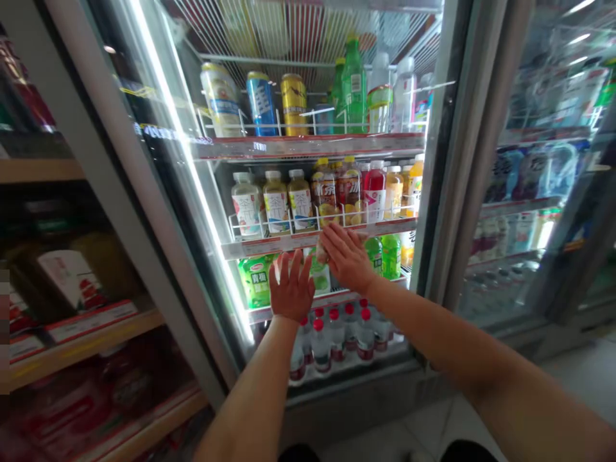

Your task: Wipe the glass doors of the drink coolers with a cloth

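Both my hands reach into an open drinks fridge. My left hand (290, 289) has its fingers spread upward in front of the shelf of green-labelled bottles (255, 279), holding nothing I can see. My right hand (345, 255) lies with fingers stretched left, over a green-labelled bottle (319, 273) on that same shelf, just under the price rail (298, 242). Whether it grips the bottle is hidden by the hand. Above stand tea and juice bottles (276, 202). Below stand red-capped water bottles (337, 333).
The fridge's glass door (144, 192) stands swung open to the left. The top shelf carries cans (262, 102) and green bottles (353, 83). A second closed fridge (534, 167) is at the right. Wooden shelves with goods (72, 321) are at the left.
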A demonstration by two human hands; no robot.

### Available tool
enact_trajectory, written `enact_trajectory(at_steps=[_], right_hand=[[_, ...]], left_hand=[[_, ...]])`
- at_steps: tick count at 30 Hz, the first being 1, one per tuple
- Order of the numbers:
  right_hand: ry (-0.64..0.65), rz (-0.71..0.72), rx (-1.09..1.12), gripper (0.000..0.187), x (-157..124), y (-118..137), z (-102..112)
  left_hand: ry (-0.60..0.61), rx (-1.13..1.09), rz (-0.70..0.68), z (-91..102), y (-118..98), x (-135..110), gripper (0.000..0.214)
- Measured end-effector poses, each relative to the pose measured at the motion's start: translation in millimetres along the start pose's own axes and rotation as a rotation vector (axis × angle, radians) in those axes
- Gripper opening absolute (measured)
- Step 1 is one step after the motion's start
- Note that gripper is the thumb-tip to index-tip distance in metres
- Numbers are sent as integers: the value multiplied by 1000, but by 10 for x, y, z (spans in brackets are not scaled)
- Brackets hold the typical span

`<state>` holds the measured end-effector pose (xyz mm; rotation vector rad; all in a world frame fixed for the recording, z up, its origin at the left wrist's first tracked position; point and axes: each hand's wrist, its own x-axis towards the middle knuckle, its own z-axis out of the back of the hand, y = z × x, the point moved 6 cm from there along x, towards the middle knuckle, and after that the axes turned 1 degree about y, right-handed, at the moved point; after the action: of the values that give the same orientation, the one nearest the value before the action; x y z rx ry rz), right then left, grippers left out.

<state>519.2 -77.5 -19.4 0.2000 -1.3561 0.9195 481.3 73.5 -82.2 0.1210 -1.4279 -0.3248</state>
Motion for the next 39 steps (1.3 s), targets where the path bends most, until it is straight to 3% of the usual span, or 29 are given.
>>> enact_trajectory(at_steps=[2,4,8,10,17,20,23,26,29,33,39], right_hand=[[102,139,37,52,119,30,-47],[141,144,51,53,348,-92,-22],[-64,-234,-67,58,939,-682,229],[-92,-279,-105,58,1113,-829,269],[-124,-259,-143,56,1111,-811,204],[-106,-282,-117,58,1110,-805,219],[-98,-295,-93,60,1117,-809,255],[-124,-288,-85,60,1112,-810,279],[-158,-272,-65,60,1109,-817,269],[-198,-246,-39,60,1101,-816,251],[-109,-161,-98,49,1047,-776,279]], left_hand=[[1,4,2,1,2,-3,69],[5,8,4,1,6,-1,68],[23,5,8,-9,16,22,72],[23,5,4,-4,13,32,73],[20,-17,8,155,34,101,61],[-105,-16,31,320,176,483,55],[-176,9,130,446,437,1223,55],[-197,-20,178,520,693,2035,55],[-124,-31,80,467,809,2557,54],[29,-46,27,292,844,2673,60],[37,-74,48,259,836,2608,64]])
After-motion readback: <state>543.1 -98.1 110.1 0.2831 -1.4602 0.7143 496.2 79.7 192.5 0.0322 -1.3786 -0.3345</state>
